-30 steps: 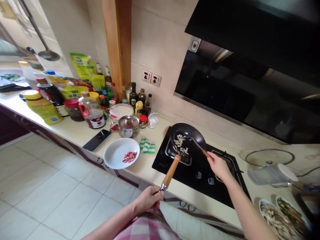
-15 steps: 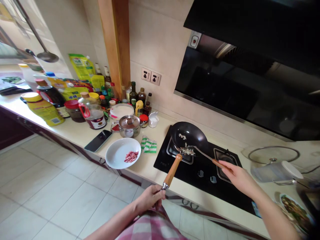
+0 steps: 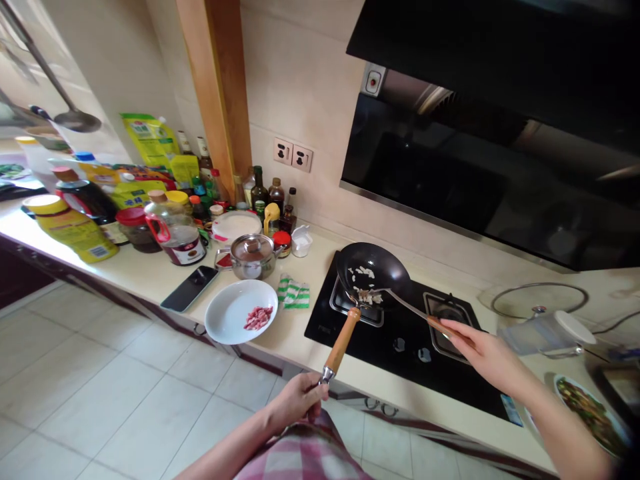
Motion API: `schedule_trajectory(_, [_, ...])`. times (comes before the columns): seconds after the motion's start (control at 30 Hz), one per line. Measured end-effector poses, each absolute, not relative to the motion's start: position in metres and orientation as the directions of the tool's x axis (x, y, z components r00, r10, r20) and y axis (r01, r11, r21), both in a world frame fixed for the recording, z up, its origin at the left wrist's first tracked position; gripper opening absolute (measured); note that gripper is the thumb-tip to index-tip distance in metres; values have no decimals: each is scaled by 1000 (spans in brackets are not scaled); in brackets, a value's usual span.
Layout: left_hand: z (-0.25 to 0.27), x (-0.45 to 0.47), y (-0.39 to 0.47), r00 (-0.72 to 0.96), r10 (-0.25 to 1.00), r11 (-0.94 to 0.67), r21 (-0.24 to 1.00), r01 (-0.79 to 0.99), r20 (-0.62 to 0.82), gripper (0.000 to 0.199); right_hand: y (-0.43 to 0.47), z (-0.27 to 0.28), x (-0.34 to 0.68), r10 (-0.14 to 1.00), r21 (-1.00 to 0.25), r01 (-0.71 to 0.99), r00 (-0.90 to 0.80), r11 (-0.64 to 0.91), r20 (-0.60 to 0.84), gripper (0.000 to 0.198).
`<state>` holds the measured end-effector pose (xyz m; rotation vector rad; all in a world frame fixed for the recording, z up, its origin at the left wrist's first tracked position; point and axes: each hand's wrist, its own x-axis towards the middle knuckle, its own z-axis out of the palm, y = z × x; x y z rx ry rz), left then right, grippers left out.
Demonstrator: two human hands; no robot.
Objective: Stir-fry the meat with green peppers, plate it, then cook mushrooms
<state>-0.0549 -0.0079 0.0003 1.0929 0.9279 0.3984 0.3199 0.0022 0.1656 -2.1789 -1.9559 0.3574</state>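
Observation:
A black wok [image 3: 387, 263] sits on the left burner of the gas stove [image 3: 320, 327], tilted toward me. Pale chopped pieces [image 3: 367, 293], maybe garlic, lie inside it. Closed around the end of the wok's wooden handle [image 3: 341, 340] is my left hand [image 3: 303, 400]. My right hand [image 3: 475, 347] grips the wooden handle of a metal spatula [image 3: 407, 305], whose head is down in the wok among the pale pieces. To the left, a white plate [image 3: 225, 317] holds a small heap of chopped raw meat [image 3: 259, 318].
A phone [image 3: 190, 289], a lidded steel pot [image 3: 253, 257] and a green-striped packet [image 3: 294, 292] lie near the plate. Several bottles and jars crowd the left counter. At right are a glass lid [image 3: 540, 300], a container [image 3: 550, 332] and a plated dish [image 3: 590, 410]. A range hood [image 3: 475, 147] hangs above.
The pale pieces in the wok have spread and shifted under the spatula. Both hands keep their holds. The whole view has swung slightly.

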Motion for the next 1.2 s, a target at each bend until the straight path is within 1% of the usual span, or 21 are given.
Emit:
schedule_trajectory(0.1, [-1,-52,-8,583,684,434,887,158,-438,51,-2,166,324,991,-255,957,131,-137,-40,38])
schedule_trajectory(0.2, [-3,-48,-8,590,676,440,884,159,-443,50,33,136,302,976,-230,952,216,-204,30,39])
schedule_trajectory(0.3, [-3,-46,-8,596,670,447,882,152,-442,45,73,106,275,960,-241,938,273,-250,67,41])
schedule_trajectory(0.4, [0,-45,-8,595,682,430,891,145,-426,41,79,101,264,979,-285,942,198,-179,39,41])
schedule_trajectory(0.5, [6,-46,-8,585,684,433,888,156,-437,41,46,125,280,996,-338,937,92,-85,4,39])
schedule_trajectory(0.6, [10,-48,-8,572,684,438,882,174,-452,43,12,152,303,997,-363,929,58,-69,-42,38])
schedule_trajectory(0.7, [10,-49,-8,570,692,432,886,166,-444,44,14,151,308,993,-313,943,104,-114,-50,37])
schedule_trajectory(0.8, [7,-49,-9,569,690,448,881,149,-447,43,51,124,291,979,-268,944,204,-192,16,39])
schedule_trajectory(0.87, [6,-48,-9,577,683,461,877,136,-449,42,76,106,275,970,-286,933,240,-219,40,40])
schedule_trajectory(0.93, [7,-47,-9,586,674,469,873,130,-449,42,87,101,264,976,-324,926,216,-195,31,40])
schedule_trajectory(1.03, [10,-47,-8,582,679,460,877,137,-447,41,65,122,269,990,-346,929,140,-134,-7,39])
schedule_trajectory(1.13, [11,-48,-8,577,682,457,878,144,-449,40,23,159,291,994,-321,942,88,-102,-58,39])
schedule_trajectory(1.2, [11,-48,-8,582,675,466,874,139,-453,40,6,175,304,993,-300,948,82,-104,-86,39])
